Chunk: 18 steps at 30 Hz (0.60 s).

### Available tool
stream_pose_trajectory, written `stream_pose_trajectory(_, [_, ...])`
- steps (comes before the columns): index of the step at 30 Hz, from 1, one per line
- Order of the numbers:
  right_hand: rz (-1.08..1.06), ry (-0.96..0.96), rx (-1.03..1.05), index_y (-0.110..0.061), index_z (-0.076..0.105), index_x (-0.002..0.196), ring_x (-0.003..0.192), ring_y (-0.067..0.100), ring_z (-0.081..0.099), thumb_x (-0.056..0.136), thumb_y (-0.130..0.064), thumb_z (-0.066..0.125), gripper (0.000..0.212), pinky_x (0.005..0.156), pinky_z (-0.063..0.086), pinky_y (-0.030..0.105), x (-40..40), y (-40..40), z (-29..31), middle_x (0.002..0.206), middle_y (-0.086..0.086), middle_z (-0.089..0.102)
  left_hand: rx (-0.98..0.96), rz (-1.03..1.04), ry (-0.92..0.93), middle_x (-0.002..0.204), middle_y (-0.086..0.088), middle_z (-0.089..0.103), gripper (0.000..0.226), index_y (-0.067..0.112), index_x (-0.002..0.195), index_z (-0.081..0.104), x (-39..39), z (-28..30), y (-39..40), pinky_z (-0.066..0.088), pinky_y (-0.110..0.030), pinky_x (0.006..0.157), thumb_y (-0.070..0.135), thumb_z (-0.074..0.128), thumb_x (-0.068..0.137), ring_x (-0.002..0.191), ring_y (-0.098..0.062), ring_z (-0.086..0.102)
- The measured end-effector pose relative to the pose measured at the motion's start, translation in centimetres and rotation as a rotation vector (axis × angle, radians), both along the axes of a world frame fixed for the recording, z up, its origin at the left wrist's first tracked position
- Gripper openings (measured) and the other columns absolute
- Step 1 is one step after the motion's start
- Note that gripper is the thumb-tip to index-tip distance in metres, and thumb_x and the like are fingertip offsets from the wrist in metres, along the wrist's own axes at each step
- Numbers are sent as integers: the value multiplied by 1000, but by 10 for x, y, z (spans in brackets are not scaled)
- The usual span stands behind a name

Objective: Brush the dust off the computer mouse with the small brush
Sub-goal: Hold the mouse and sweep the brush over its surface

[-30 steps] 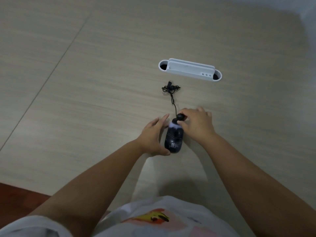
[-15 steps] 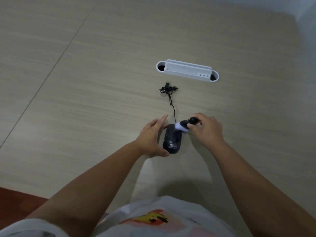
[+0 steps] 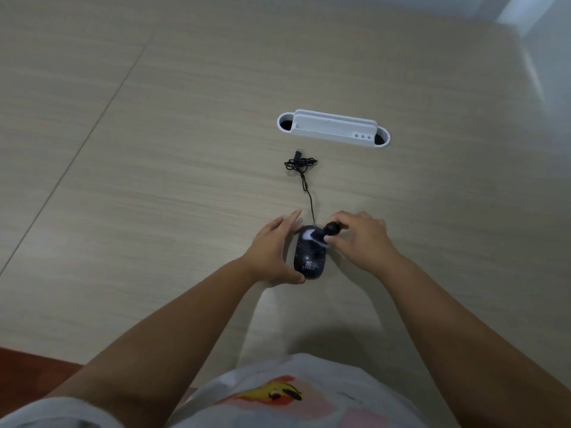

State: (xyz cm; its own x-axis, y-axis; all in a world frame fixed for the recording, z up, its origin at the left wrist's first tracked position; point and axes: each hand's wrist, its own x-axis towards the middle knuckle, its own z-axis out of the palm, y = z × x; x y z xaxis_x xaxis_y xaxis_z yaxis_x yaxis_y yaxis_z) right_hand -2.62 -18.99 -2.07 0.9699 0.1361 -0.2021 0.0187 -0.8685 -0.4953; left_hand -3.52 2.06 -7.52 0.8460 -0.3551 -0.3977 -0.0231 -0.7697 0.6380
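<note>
A black computer mouse (image 3: pixel 309 259) with pale speckles on its rear lies on the light wooden table (image 3: pixel 154 180). My left hand (image 3: pixel 272 251) cups its left side, thumb at the near end and fingers along the far end. My right hand (image 3: pixel 366 239) pinches the small brush (image 3: pixel 323 233) by its round black knob. The white bristles rest on the front top of the mouse. The mouse's black cable (image 3: pixel 301 168) runs away from me and ends in a bundled coil with a USB plug.
A white plastic desk organiser (image 3: pixel 333 129) with a slot and round holes lies beyond the cable. A seam crosses the table on the left. The near edge and a dark red floor show at bottom left.
The brush swept from the front of the mouse off to its right side, then came back onto the front top. My left hand stayed on the mouse.
</note>
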Motion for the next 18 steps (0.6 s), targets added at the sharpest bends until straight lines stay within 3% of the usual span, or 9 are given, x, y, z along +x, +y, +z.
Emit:
stream_pose_trajectory(3, [109, 99, 42, -36, 64, 95, 103, 16, 53, 79, -37, 69, 17, 89, 28, 37, -4, 0, 6, 95, -13, 68, -4, -1, -10, 164, 4, 27, 142, 41, 158, -3, -2, -1, 1, 16, -41, 121, 47, 92, 52, 154, -19, 9])
stream_pose_trajectory(8, [39, -111, -15, -38, 63, 97, 98, 12, 48, 82, -37, 65, 15, 81, 18, 31, -16, -1, 5, 90, -21, 60, -14, -6, -22, 164, 4, 28, 141, 40, 158, -1, -3, -1, 1, 17, -38, 120, 46, 92, 52, 154, -20, 9])
stream_pose_trajectory(13, [179, -148, -41, -38, 65, 94, 97, 14, 48, 83, -38, 64, 11, 79, 19, 31, -45, 3, 2, 88, -18, 65, 4, -37, -63, 163, 5, 30, 138, 32, 160, 2, -4, -1, 0, 10, -30, 116, 44, 92, 57, 154, -21, 11])
stream_pose_trajectory(18, [235, -128, 8, -38, 68, 94, 98, 18, 55, 76, -43, 59, 20, 78, 21, 34, -72, -4, -2, 89, -15, 69, 1, -82, -106, 161, 11, 34, 139, 28, 160, 2, -6, -5, 1, 1, -22, 114, 54, 90, 56, 153, -18, 13])
